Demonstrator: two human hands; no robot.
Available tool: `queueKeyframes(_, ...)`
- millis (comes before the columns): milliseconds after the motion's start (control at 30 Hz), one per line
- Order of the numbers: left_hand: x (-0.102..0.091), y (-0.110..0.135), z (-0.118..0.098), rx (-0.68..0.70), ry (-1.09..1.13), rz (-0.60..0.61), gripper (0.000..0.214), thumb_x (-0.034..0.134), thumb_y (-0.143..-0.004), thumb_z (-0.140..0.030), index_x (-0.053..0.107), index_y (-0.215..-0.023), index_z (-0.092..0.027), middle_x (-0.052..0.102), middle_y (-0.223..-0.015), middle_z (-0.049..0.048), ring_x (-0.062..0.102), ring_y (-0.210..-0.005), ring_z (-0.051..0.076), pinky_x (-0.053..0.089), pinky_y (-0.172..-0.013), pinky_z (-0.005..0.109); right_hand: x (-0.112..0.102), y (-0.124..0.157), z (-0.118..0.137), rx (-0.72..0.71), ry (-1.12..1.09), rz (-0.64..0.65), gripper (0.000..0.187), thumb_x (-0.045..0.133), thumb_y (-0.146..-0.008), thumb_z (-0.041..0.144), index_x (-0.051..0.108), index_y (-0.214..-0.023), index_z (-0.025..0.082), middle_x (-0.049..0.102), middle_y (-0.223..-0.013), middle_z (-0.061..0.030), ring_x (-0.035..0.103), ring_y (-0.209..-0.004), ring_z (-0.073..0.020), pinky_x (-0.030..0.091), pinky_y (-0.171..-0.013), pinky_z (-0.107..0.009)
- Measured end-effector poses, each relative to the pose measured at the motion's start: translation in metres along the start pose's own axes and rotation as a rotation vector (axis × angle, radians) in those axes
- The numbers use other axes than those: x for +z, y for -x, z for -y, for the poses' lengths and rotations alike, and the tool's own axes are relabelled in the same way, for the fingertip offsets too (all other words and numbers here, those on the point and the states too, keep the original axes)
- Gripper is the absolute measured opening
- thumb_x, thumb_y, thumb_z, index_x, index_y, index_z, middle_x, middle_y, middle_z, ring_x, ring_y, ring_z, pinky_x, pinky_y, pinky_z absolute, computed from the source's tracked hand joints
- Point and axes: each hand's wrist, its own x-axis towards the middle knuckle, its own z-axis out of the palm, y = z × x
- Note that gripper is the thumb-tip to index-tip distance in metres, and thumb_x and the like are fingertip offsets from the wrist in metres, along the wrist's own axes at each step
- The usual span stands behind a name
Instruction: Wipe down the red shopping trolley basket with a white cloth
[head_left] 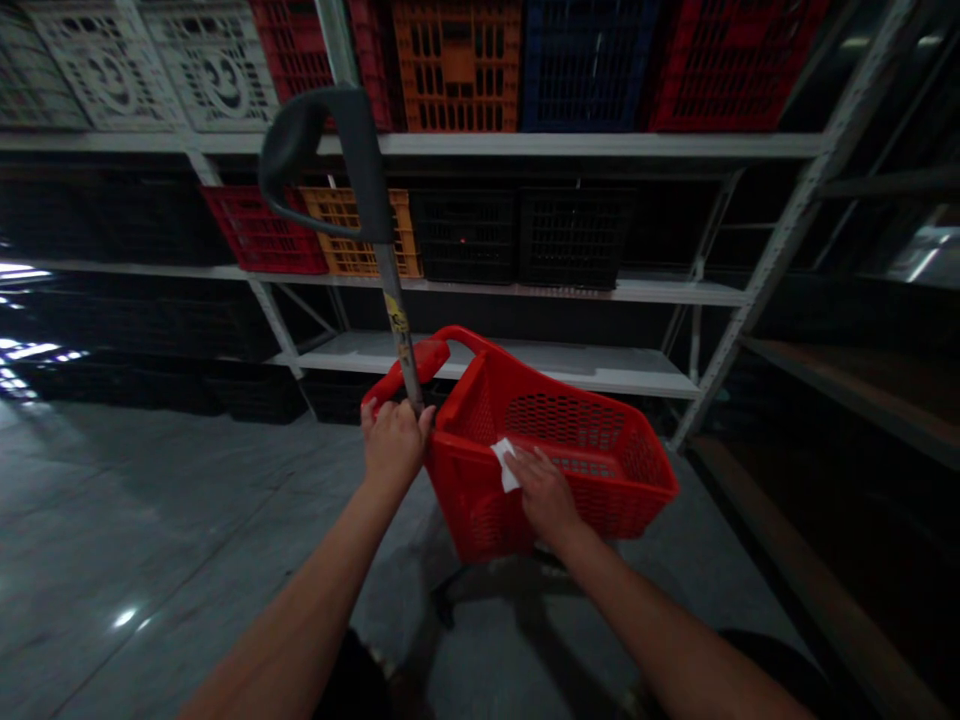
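Observation:
A red plastic shopping cart point(480, 500) with a mesh basket stands before me. My left hand point(394, 440) is closed on the cart's red handle point(405, 372) at its near end. A grey metal pole point(390, 275) with a black loop grip point(364, 160) rises right beside that hand; whether my fingers touch the pole too, I cannot tell. My right hand point(544, 490) presses a piece of white cloth or tissue point(507, 465) against the upper edge of the basket's near side. Part of the white piece is hidden under my fingers.
Behind the cart stands a metal shelf rack point(570, 146). Red, blue and black crates and an orange crate point(459, 65) sit on its upper levels. A bare-looking white lower shelf point(630, 368) runs behind the basket. Another rack point(825, 400) flanks the right side. Grey floor point(187, 520) extends left.

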Motion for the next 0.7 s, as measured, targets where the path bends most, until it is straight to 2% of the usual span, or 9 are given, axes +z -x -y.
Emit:
queueKeyframes(100, 0.003, -0.002, 0.000, -0.013, 0.023, 0.004, 0.043, 0.028, -0.084, -0.043, 0.059, -0.083, -0.013, 0.062, -0.074, 0.0117, 0.052, -0.083, 0.025, 0.023, -0.094, 0.043, -0.001, 0.002, -0.002, 0.074, 0.028, 0.016, 0.058, 0.034, -0.066, -0.003, 0.052, -0.119, 0.012, 0.056, -0.119, -0.0113, 0.048, -0.113, -0.0182, 0.031, -0.101, -0.041)
queueKeyframes(267, 0.006, -0.005, -0.001, -0.016, 0.001, -0.017, 0.044, 0.027, -0.084, -0.043, 0.059, -0.082, -0.013, 0.062, -0.073, 0.0108, 0.053, -0.081, 0.025, 0.023, -0.094, 0.043, 0.023, -0.053, 0.040, 0.053, -0.034, 0.017, 0.050, 0.034, -0.076, 0.003, 0.047, -0.124, 0.010, 0.049, -0.126, -0.0092, 0.043, -0.118, -0.0168, 0.028, -0.103, -0.034)
queueKeyframes(367, 0.009, -0.009, 0.003, -0.004, -0.023, -0.011, 0.044, 0.027, -0.084, -0.043, 0.059, -0.082, -0.012, 0.062, -0.072, 0.0112, 0.054, -0.081, 0.024, 0.023, -0.094, 0.042, 0.029, -0.066, 0.047, 0.020, -0.035, 0.027, 0.048, 0.036, -0.079, 0.007, 0.043, -0.126, 0.011, 0.047, -0.129, -0.0084, 0.039, -0.120, -0.0167, 0.024, -0.104, -0.034)
queueKeyframes(433, 0.012, -0.013, 0.008, 0.007, -0.025, 0.004, 0.045, 0.027, -0.084, -0.043, 0.059, -0.082, -0.012, 0.062, -0.072, 0.0114, 0.054, -0.081, 0.024, 0.023, -0.095, 0.041, 0.024, -0.053, 0.033, 0.014, -0.013, 0.056, 0.049, 0.037, -0.078, 0.007, 0.043, -0.127, 0.012, 0.048, -0.128, -0.0093, 0.041, -0.119, -0.0170, 0.023, -0.104, -0.037)
queueKeyframes(600, 0.022, -0.022, 0.019, 0.024, -0.006, 0.016, 0.044, 0.026, -0.084, -0.042, 0.059, -0.082, -0.013, 0.061, -0.073, 0.0105, 0.054, -0.082, 0.023, 0.023, -0.095, 0.040, -0.006, 0.018, -0.024, 0.075, 0.085, 0.071, 0.055, 0.034, -0.072, -0.001, 0.047, -0.124, 0.014, 0.050, -0.126, -0.0105, 0.043, -0.118, -0.0169, 0.023, -0.104, -0.042)
queueKeyframes(700, 0.026, -0.023, 0.017, 0.008, 0.022, 0.003, 0.042, 0.027, -0.084, -0.042, 0.058, -0.080, -0.015, 0.061, -0.072, 0.0097, 0.053, -0.083, 0.023, 0.023, -0.096, 0.041, -0.012, 0.033, -0.038, 0.120, 0.125, 0.054, 0.057, 0.032, -0.070, -0.003, 0.049, -0.122, 0.013, 0.049, -0.126, -0.0109, 0.042, -0.119, -0.0170, 0.025, -0.103, -0.042)
